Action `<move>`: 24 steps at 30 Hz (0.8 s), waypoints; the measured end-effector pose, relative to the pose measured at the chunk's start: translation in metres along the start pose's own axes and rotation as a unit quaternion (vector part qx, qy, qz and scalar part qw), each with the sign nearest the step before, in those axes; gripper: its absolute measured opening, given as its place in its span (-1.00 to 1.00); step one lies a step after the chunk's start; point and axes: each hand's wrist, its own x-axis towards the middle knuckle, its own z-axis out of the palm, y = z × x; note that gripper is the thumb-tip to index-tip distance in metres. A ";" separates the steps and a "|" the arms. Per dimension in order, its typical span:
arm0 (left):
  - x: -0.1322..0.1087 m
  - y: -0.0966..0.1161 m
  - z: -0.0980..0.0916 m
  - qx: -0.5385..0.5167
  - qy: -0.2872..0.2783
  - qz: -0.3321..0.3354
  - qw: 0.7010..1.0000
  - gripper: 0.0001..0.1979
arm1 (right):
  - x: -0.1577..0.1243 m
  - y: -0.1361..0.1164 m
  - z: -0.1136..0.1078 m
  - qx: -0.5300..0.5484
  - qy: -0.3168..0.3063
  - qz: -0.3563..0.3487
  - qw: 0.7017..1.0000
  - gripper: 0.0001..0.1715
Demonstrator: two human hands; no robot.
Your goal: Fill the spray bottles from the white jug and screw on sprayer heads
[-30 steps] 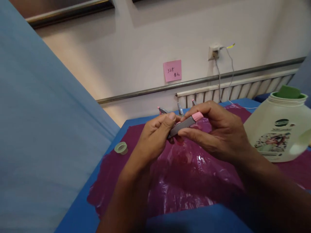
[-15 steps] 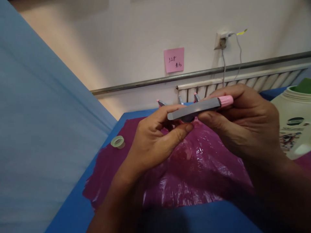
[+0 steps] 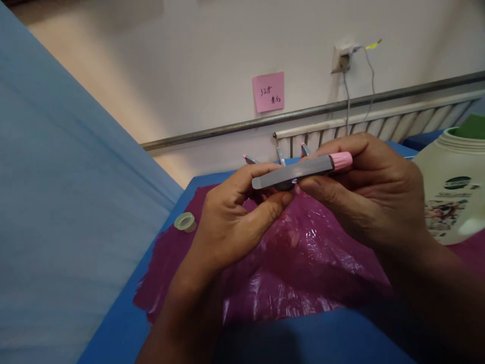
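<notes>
A grey clip-like tool with a pink end is held between both hands, over a shiny magenta plastic sheet. My right hand pinches it near the pink end with thumb and fingers. My left hand has its fingers behind the grey end and its thumb just below, closed around a dark part under the tool. What lies behind the fingers is hidden. A small translucent cup sits on the sheet, left of my left hand.
A cream jug with a green piece at its mouth stands at the right. Several pink-tipped grey tools are at the blue table's back edge. A blue curtain hangs at the left; a pink note is on the wall.
Both hands and the grey tool appear slightly further left in the view, with the same grip. The jug also shows further left, as the view has shifted a little.
</notes>
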 end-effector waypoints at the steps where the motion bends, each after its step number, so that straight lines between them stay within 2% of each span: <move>1: 0.000 0.002 0.000 0.002 0.000 0.000 1.000 -0.74 | -0.001 -0.001 0.000 -0.002 0.001 0.001 1.000 -0.63; 6: 0.002 -0.001 -0.002 -0.004 -0.040 -0.027 0.999 -0.80 | 0.003 0.005 -0.002 -0.008 -0.017 0.013 1.000 -0.62; 11: 0.005 -0.025 -0.007 -0.004 -0.123 -0.081 0.989 -0.83 | 0.013 0.024 -0.015 -0.033 -0.120 0.116 0.985 -0.59; 14: 0.006 -0.040 -0.009 0.016 -0.169 -0.107 0.980 -0.83 | 0.018 0.035 -0.025 -0.074 -0.189 0.163 0.966 -0.65; 19: 0.007 -0.058 -0.007 0.038 -0.230 -0.135 0.963 -0.87 | 0.021 0.050 -0.033 -0.190 -0.252 0.169 0.934 -0.78; 24: 0.006 -0.070 -0.003 0.009 -0.253 -0.182 0.950 -0.79 | 0.023 0.062 -0.036 -0.191 -0.297 0.172 0.920 -0.82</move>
